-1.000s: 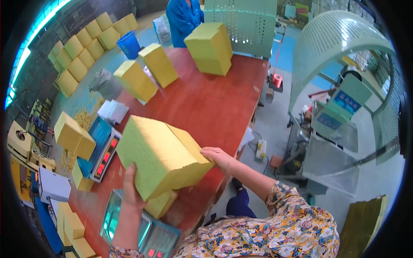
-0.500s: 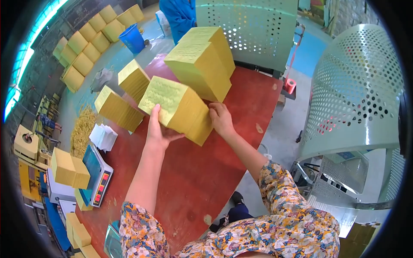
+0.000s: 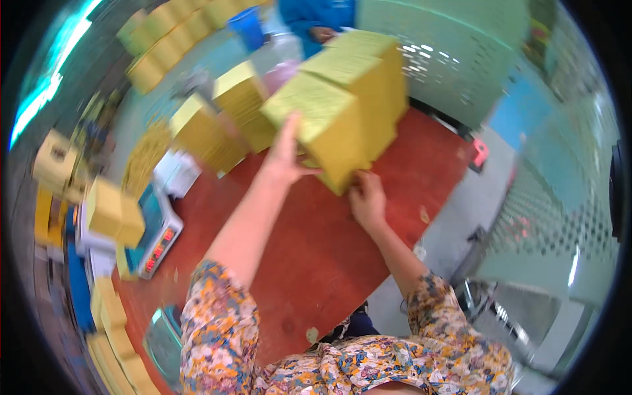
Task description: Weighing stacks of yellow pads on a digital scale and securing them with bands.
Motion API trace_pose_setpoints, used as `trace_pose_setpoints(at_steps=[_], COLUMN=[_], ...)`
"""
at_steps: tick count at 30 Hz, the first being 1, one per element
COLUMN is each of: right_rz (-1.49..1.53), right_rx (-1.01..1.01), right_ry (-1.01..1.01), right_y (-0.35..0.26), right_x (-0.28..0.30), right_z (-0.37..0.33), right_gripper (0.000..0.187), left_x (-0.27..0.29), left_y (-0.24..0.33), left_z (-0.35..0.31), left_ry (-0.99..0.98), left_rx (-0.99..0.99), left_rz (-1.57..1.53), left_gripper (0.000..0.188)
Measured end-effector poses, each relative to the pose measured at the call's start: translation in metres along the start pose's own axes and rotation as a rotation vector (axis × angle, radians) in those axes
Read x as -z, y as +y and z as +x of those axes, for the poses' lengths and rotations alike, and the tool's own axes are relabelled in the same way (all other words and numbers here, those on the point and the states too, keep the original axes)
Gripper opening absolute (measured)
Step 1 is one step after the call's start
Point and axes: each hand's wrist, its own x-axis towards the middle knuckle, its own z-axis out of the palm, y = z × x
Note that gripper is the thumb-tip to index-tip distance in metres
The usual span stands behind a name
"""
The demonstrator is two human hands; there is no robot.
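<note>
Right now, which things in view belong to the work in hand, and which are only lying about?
In use:
yellow block
left hand, gripping it
right hand, at the block's lower corner
yellow blocks beyond

Apparently just lying about:
blue bucket
white papers
yellow shreds

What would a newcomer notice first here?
Probably the blocky yellow stack near the middle, the left hand gripping it and the right hand at its lower corner. Beneath spreads a red table, and a large perforated pale-green panel looms at the right.
</note>
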Motion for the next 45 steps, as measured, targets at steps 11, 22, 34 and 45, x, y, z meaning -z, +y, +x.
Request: trace_pose_setpoints(at_steps=[11,22,34,45], right_rz=[0.425,0.929,0.887,0.695], right_rx=[-0.152,0.062,-0.286,0.632], right_ry=[-0.253,-1.211,-1.73,-1.483], right_y=[-0.06,-0.344,-0.534,-0.612], right_x=[0.114,-0.008,-0.124,-0.31], right_z=[-0.089,-0.261,-0.462,-0.396], right_gripper=[0.022,0.017,0.016,0.013], left_x=[0.009,0.285,0.619,0.643], left_y=[-0.087,-0.202,-0.283,-0.275], left_z=[-0.21,-0.557,-0.78,-0.79], left_ry=[-0.314,0.518,1.678,1.284], left_rx=[-0.192,-0.317,0.135,0.476], left_rz=[0.115,0.107,1.164,1.241], left_gripper=[0.093,0.05,0.087,0.093])
